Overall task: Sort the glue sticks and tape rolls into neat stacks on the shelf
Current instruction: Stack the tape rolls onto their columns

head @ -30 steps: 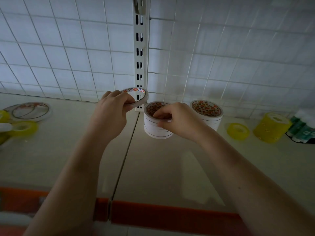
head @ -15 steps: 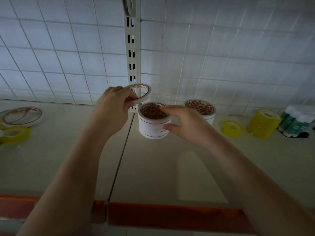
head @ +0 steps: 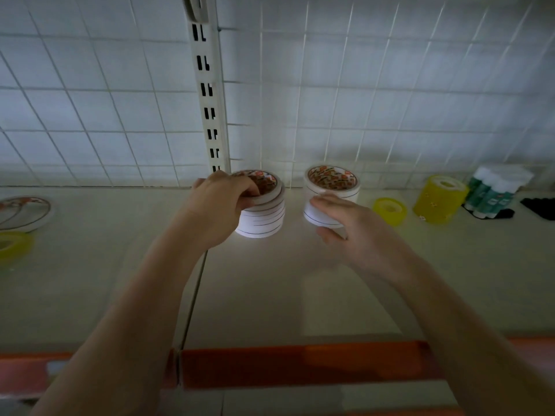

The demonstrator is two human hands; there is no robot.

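Beige shelf (head: 270, 295) w/ orange front edge, white wire grid back (head: 390, 100) and slotted upright (head: 210, 115). Left hand (head: 219, 205) pinches thin tape roll (head: 267, 190), fingers curled on its rim, atop left white stack (head: 264, 220). Right hand (head: 354, 226) curls round 2nd stack (head: 330, 187) just beside. Yellow rolls (head: 440, 199) and glue sticks (head: 492, 190) far right; loose rolls (head: 21, 211) far left.
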